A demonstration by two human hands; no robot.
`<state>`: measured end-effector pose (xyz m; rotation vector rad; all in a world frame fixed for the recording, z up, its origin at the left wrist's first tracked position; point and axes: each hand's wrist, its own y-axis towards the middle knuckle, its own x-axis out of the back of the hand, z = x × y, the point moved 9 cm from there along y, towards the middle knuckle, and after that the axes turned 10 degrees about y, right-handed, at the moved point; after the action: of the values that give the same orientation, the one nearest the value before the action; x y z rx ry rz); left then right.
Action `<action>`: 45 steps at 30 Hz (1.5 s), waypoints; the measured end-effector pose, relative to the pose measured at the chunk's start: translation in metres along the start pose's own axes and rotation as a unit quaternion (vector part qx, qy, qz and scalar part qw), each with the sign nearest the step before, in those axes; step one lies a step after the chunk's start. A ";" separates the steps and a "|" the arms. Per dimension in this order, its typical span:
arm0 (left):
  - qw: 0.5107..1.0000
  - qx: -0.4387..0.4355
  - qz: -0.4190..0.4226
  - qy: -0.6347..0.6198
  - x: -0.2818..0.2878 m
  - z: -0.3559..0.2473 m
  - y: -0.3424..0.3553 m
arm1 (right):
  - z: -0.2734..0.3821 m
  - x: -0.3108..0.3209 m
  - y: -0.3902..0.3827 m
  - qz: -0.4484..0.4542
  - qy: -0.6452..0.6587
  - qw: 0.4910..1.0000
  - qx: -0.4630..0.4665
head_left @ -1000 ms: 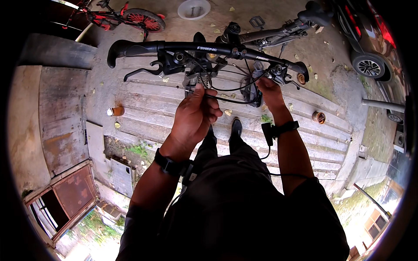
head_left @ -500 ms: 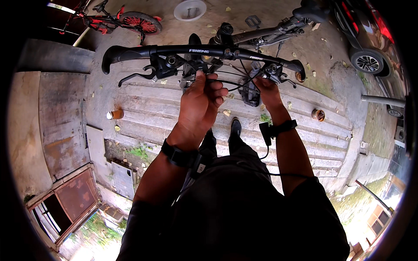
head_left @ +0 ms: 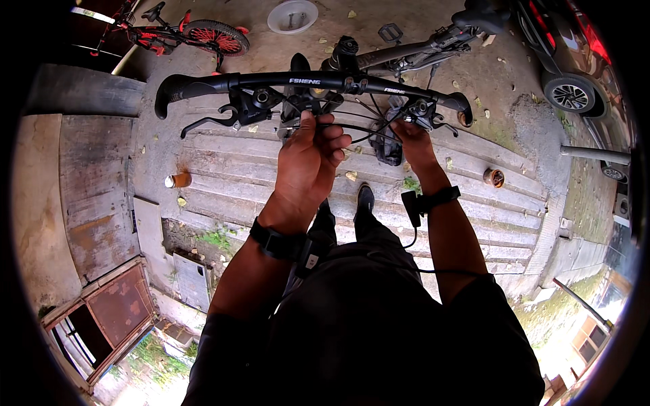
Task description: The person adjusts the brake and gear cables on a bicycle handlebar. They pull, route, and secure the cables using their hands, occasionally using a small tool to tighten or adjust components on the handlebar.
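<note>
Both hands are raised in front of the body, at the handlebar of a bicycle. Left of the middle, the left hand (head_left: 305, 159) is held just below the handlebar (head_left: 325, 82), its fingers half curled and its thumb near the forefinger. Black cables (head_left: 362, 128) are met at its fingertips, but whether one is pinched there cannot be told. On the other side, the right hand (head_left: 416, 145) is lifted close under the right brake lever (head_left: 445, 126); its fingertips are partly hidden among cables and fittings, so neither their grip nor how far they are opened can be made out.

The handlebar is stretched across the upper middle of the view, and its left brake lever (head_left: 206, 123) is seen well to the left of the left hand. Behind it, the bicycle frame (head_left: 399, 56) is angled toward the upper right, where it is topped by a dark saddle (head_left: 482, 20). A strap is worn on each wrist.

Below the hands, pale strips of ground (head_left: 237, 155) are shown, with one dark shoe (head_left: 365, 196) placed on them. A rusty can (head_left: 494, 178) is seen to the right, an orange can (head_left: 181, 180) to the left. Farther off, a white basin (head_left: 292, 17), a red and black bike (head_left: 217, 38) and a parked car (head_left: 570, 54) are visible.
</note>
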<state>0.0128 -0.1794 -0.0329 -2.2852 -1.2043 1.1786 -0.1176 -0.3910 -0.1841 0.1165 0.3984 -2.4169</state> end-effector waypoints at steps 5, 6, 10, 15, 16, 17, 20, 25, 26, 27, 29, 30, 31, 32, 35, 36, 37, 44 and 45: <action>0.997 -0.005 0.012 0.075 0.018 0.003 -0.016 | 0.012 -0.003 -0.005 0.019 -0.087 0.995 0.035; 0.992 -0.011 0.011 0.126 0.023 0.003 -0.023 | 0.013 -0.001 -0.006 0.027 -0.101 0.994 0.042; 0.946 -0.041 -0.008 0.320 0.061 0.005 -0.050 | 0.007 -0.004 -0.013 0.081 -0.153 0.985 0.005; 0.905 -0.078 -0.034 0.417 0.107 0.013 -0.068 | 0.017 -0.002 -0.032 0.097 -0.232 0.967 -0.044; 0.896 -0.093 -0.037 0.433 0.112 0.014 -0.071 | 0.017 -0.002 -0.034 0.113 -0.224 0.968 -0.028; 0.895 -0.086 -0.043 0.436 0.114 0.013 -0.076 | 0.016 -0.003 -0.037 0.129 -0.216 0.968 -0.012; 0.844 -0.170 -0.023 0.509 0.114 0.009 -0.086 | 0.016 -0.006 -0.040 0.169 -0.229 0.958 0.011; 0.648 -0.293 0.074 0.699 0.091 0.010 -0.107 | 0.015 -0.004 -0.042 0.170 -0.239 0.956 -0.024; 0.641 -0.290 0.080 0.706 0.093 0.012 -0.107 | 0.017 -0.001 -0.041 0.154 -0.251 0.955 -0.028; 0.634 -0.286 0.086 0.713 0.096 0.013 -0.108 | 0.017 0.002 -0.040 0.139 -0.264 0.954 -0.032; 0.633 -0.287 0.080 0.715 0.102 0.010 -0.106 | 0.017 0.007 -0.037 0.123 -0.238 0.963 -0.015; 0.632 -0.287 0.078 0.716 0.105 0.009 -0.104 | 0.017 0.008 -0.036 0.115 -0.225 0.967 -0.007; 0.623 -0.274 0.065 0.730 0.112 0.008 -0.102 | 0.015 0.009 -0.035 0.113 -0.229 0.967 -0.006; 0.614 -0.261 0.052 0.744 0.117 0.004 -0.100 | 0.018 0.006 -0.034 0.111 -0.233 0.966 -0.003; 0.637 -0.230 0.003 0.735 0.132 -0.018 -0.093 | 0.029 -0.006 -0.033 0.115 -0.230 0.966 0.010; 0.642 -0.224 -0.013 0.733 0.138 -0.026 -0.091 | 0.032 -0.010 -0.032 0.117 -0.227 0.967 0.016; 0.652 -0.248 -0.019 0.716 0.138 -0.036 -0.091 | 0.033 -0.014 -0.030 0.120 -0.217 0.969 0.014; 0.721 -0.254 -0.045 0.643 0.134 -0.072 -0.067 | 0.029 -0.031 -0.011 0.133 -0.201 0.970 0.003; 0.721 -0.240 -0.024 0.649 0.121 -0.070 -0.061 | 0.029 -0.033 -0.010 0.133 -0.203 0.970 0.006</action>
<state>0.0723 -0.0399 -0.0176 -2.4223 -0.9017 -0.9089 -0.0974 -0.3725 -0.1478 -0.2981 0.1655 -2.1093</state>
